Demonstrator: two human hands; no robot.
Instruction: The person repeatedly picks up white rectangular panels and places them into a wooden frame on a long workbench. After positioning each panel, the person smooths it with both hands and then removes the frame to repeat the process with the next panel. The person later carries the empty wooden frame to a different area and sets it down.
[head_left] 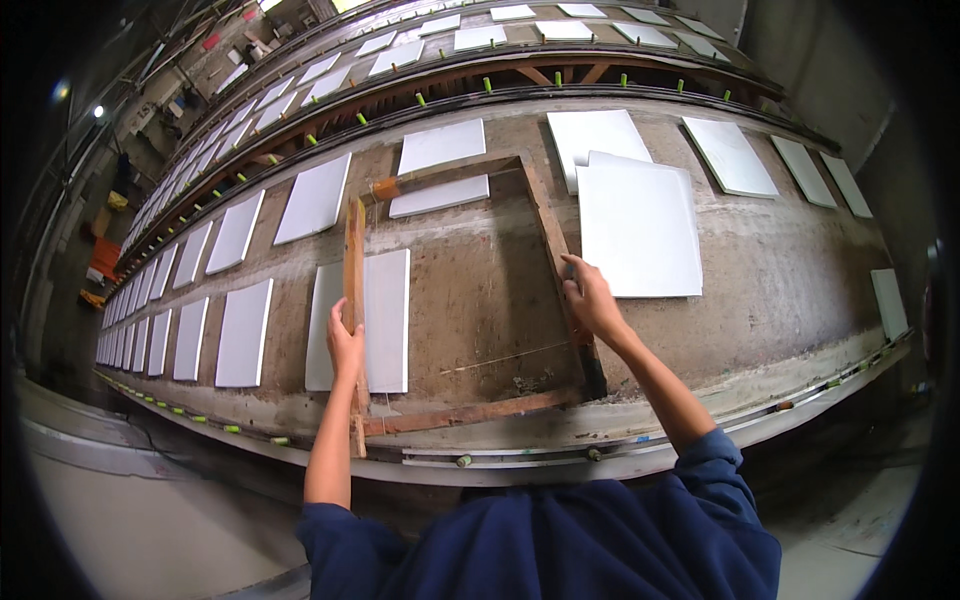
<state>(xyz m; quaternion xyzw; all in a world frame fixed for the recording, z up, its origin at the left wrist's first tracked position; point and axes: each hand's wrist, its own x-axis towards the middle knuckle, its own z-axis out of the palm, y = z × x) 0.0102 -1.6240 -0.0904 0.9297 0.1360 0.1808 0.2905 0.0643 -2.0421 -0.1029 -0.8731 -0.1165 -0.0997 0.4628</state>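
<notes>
A wooden frame (470, 411) is held over the long worktable (640, 340), its near edge close to the table's front rail. My left hand (345, 345) is closed round the frame's left bar. On the right bar, my right hand (592, 300) grips with fingers bent; part of that grip is hidden. Inside the frame, on the left, a white sheet (388, 320) shows, passing under the left bar. A second white sheet (440, 195) lies under the far bar. Just right of the frame is a large white sheet (640, 230), overlapping another white sheet (600, 135) behind it.
Rows of white rectangular sheets (243, 332) run down the table to the left. More sheets (730, 157) lie at the right. Small green pegs (464, 460) line the table edges. Beyond stands a second long table with similar sheets (480, 37). A wall (835, 90) rises at the right.
</notes>
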